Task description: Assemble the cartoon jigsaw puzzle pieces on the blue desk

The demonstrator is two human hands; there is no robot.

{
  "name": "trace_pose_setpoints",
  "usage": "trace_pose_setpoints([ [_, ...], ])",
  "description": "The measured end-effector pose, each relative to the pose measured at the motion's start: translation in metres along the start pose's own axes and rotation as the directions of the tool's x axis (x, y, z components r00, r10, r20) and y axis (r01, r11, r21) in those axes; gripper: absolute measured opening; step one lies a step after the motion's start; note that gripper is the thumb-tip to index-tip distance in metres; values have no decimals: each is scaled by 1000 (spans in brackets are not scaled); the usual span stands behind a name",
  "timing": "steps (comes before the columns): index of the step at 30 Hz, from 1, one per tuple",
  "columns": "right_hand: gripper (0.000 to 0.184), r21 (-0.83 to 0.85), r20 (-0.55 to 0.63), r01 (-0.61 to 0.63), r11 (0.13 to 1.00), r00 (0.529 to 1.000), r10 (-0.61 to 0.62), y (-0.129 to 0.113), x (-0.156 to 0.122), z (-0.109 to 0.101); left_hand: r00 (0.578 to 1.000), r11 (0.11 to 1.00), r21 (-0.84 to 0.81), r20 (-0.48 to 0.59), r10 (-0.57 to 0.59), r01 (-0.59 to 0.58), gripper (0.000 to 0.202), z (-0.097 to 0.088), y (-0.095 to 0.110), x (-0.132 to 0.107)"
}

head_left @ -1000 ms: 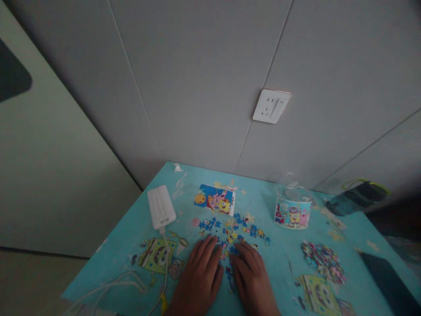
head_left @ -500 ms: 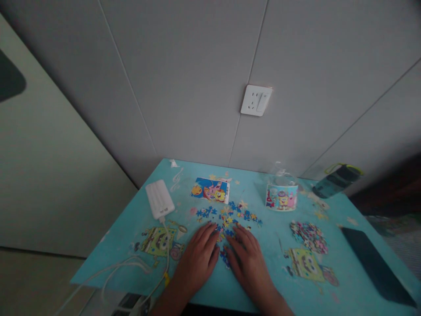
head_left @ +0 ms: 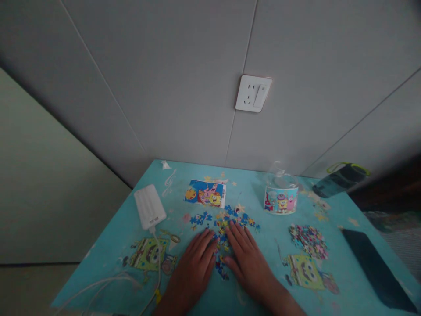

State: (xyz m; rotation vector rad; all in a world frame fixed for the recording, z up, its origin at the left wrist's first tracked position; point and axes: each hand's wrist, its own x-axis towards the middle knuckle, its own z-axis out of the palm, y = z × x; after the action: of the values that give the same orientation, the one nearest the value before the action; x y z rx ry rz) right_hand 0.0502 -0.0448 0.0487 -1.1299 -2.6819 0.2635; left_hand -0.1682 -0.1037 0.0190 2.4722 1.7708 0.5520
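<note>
Loose jigsaw puzzle pieces [head_left: 222, 241], mostly blue and yellow, lie spread between and beyond my two hands. My left hand [head_left: 196, 259] rests flat at the left edge of them, fingers stretched out and touching a few. On the opposite side my right hand [head_left: 246, 254] lies flat, its fingertips over some pieces and its thumb pointing inward. Neither hand grips anything that I can see; pieces under the fingers are hidden. Just behind the pieces is a picture card [head_left: 205, 193] with cartoon figures on a blue ground.
A second pile of puzzle pieces [head_left: 309, 241] lies to the right. Behind it stand a clear container [head_left: 281, 199] with a cartoon label and a tilted bottle [head_left: 340, 180]. A dark flat object [head_left: 378, 267] lies far right. At left is a white power bank [head_left: 150, 207] with a cable [head_left: 160, 263].
The view has shifted a little. My right fingers have reached slightly farther up over the pieces, and my hands stand a little wider apart.
</note>
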Motion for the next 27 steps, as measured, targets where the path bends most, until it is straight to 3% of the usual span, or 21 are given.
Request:
trace_pose_setpoints([
  [6, 67, -60, -30, 39, 997, 999, -40, 41, 19, -3, 999, 999, 30, -24, -30, 31, 48, -5, 3, 0],
  [13, 60, -55, -169, -64, 996, 984, 54, 75, 24, 5, 999, 1000, -18, -24, -22, 22, 49, -10, 3, 3],
  [21, 41, 166, -234, 23, 986, 972, 16, 64, 16, -4, 1000, 999, -31, 4, -25, 25, 49, -11, 5, 4],
  [27, 38, 167, -140, 305, 938, 949, -283, 38, 19, -12, 999, 999, -29, -7, -40, 40, 47, -9, 5, 4],
])
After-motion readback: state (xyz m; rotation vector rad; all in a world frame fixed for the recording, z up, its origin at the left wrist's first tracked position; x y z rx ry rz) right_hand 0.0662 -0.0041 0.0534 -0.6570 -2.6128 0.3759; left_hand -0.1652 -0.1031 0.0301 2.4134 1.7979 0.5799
